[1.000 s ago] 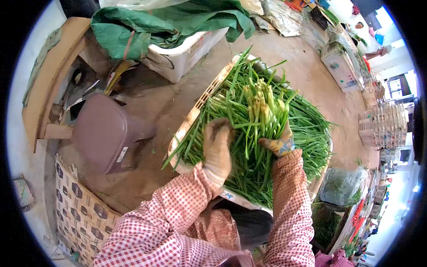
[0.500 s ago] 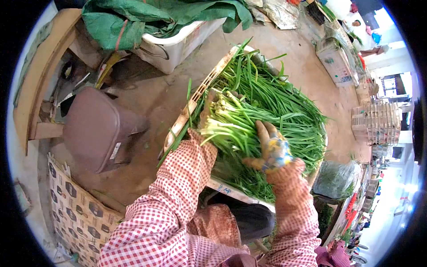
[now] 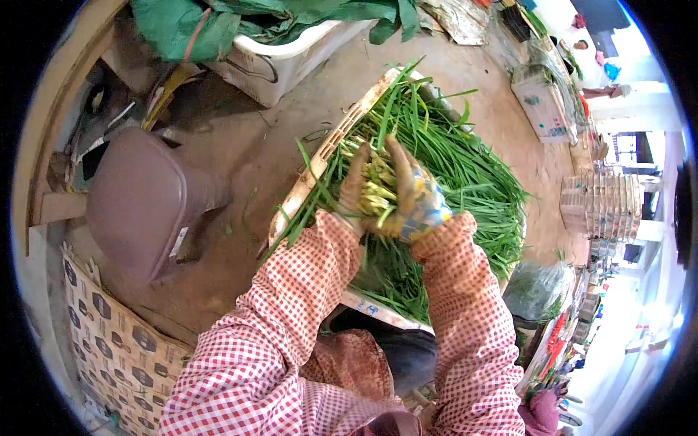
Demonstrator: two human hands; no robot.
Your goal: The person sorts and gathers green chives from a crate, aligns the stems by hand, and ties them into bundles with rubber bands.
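Note:
A bunch of garlic chives (image 3: 377, 190) is held between my two gloved hands, its pale cut stem ends facing up toward me. My left hand (image 3: 352, 187) presses on the bunch's left side, fingers pointing away. Round its right side curls my right hand (image 3: 416, 200), in a soiled glove with a blue, yellow and white back. Beneath and to the right, long green chive leaves (image 3: 480, 182) fill a pale plastic crate (image 3: 329, 149). The far ends of the held bunch merge with the leaves below.
On the left stands a brown plastic stool (image 3: 138, 200). A white tub (image 3: 291, 62) under green sheeting (image 3: 182, 29) is at the upper left. Stacked crates (image 3: 602, 206) and a bag of greens (image 3: 538, 291) are on the right. Patterned cardboard (image 3: 120, 341) lies lower left.
My right hand has moved up and left from the leaves and closed on the bunch's stem ends. Both hands now press the bunch together. The view has shifted slightly.

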